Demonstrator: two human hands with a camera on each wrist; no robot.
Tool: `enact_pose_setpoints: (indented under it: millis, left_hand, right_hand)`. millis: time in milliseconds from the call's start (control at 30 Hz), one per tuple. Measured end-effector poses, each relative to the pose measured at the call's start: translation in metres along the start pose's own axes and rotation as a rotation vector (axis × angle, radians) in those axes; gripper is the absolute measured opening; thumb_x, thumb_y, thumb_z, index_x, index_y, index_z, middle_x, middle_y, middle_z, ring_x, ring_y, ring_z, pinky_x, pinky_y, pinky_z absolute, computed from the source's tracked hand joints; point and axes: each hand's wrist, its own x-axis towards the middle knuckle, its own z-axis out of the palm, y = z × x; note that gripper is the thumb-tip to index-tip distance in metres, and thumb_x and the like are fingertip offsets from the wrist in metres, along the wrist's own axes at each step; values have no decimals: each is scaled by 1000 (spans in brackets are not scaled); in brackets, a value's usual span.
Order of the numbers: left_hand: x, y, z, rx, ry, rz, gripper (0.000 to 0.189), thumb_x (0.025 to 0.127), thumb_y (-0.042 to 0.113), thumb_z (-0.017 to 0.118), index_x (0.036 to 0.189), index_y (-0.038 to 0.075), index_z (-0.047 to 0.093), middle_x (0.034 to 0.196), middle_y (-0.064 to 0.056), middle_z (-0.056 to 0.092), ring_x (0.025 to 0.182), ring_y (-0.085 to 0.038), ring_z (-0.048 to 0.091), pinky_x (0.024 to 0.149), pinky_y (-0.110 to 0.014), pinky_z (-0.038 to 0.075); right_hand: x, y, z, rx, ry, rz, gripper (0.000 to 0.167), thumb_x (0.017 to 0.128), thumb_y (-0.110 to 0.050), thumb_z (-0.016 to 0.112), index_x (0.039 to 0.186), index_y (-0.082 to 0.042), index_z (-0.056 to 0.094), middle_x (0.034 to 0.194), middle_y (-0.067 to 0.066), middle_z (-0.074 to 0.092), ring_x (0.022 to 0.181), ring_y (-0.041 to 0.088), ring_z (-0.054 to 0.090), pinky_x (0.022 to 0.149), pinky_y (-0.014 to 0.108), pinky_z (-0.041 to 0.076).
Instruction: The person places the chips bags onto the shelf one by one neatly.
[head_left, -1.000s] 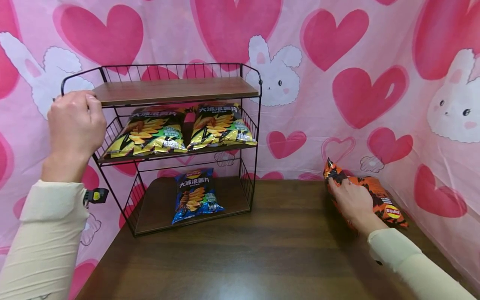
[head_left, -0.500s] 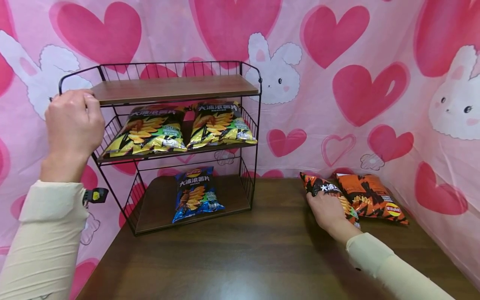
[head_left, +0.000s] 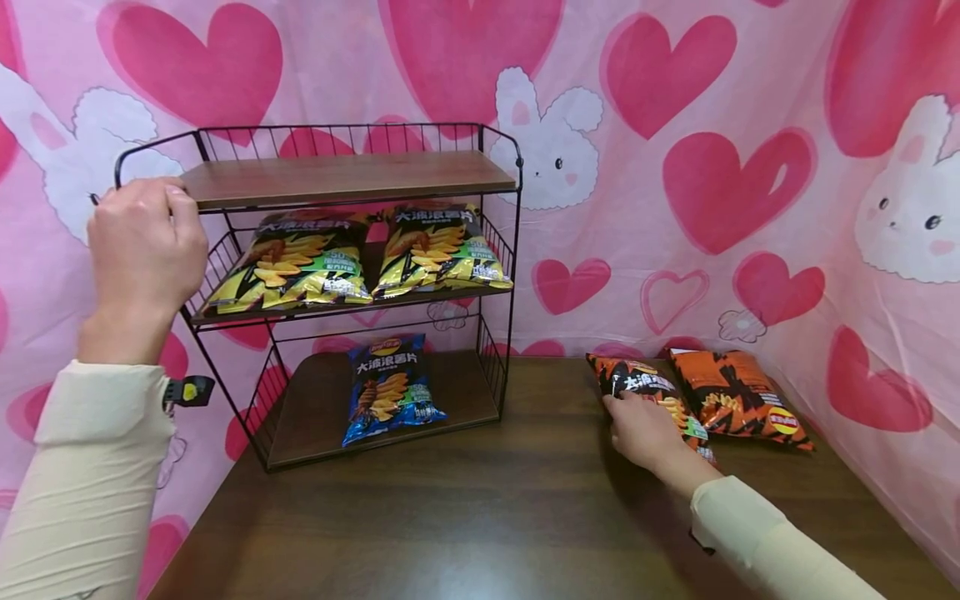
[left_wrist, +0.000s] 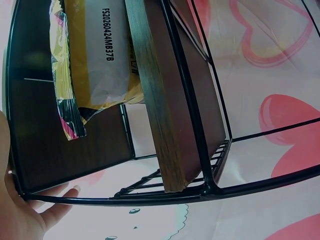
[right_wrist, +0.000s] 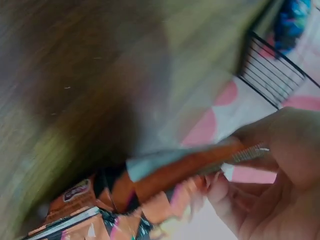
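My left hand (head_left: 146, 250) grips the front left corner of a wire rack's top shelf (head_left: 345, 177). In the left wrist view, its fingers (left_wrist: 55, 210) curl round the black rod. Over at the right, my right hand (head_left: 648, 437) holds an orange and black bag of chips (head_left: 637, 379) by its left side, close over the table. The right wrist view has thumb and fingers pinching the bag's edge. Just right of it lies a second orange chip bag (head_left: 738, 392).
Two yellow and black chip bags (head_left: 300, 262) lie on the rack's middle shelf. One blue chip bag (head_left: 392, 390) rests on the bottom shelf (head_left: 468, 392). The brown table (head_left: 450, 517) meets a pink heart-patterned cloth (head_left: 570, 50) at the back and right.
My right hand has drawn one orange chip bag leftward, off the other, and lowered it towards the table. The left hand stays on the rack.
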Motion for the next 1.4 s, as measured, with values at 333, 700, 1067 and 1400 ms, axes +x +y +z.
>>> enact_pose_setpoints:
  millis: [333, 700, 1067, 1400]
  left_hand:
    - [-1, 0, 0, -3, 22, 14, 52, 105, 21, 33, 101, -18, 67, 106, -38, 66, 98, -62, 56, 91, -69, 39]
    - [-1, -1, 0, 3, 22, 1, 50, 104, 20, 32, 98, -16, 67, 107, -38, 67, 99, -62, 56, 92, -70, 37]
    - [-2, -1, 1, -2, 34, -4, 50, 104, 21, 33, 97, -16, 67, 107, -37, 67, 100, -62, 56, 92, -70, 37]
    - [-2, -1, 2, -2, 27, -13, 51, 104, 21, 32, 100, -16, 67, 111, -36, 67, 102, -62, 56, 93, -72, 37]
  right_hand:
    - [12, 42, -37, 238, 60, 101, 33, 96, -10, 62, 128, 0, 66, 124, 23, 67, 106, 42, 66, 83, 61, 54]
    - [2, 105, -6, 305, 57, 77, 47, 105, -12, 50, 146, 10, 45, 143, 37, 46, 131, 57, 44, 104, 72, 36]
    - [-7, 100, 29, 331, -115, 65, 63, 111, -39, 38, 159, 1, 28, 163, 32, 23, 147, 58, 18, 114, 73, 17]
    - [-7, 81, 43, 244, -185, 115, 68, 109, -54, 27, 162, -10, 29, 169, 23, 14, 149, 59, 12, 113, 77, 15]
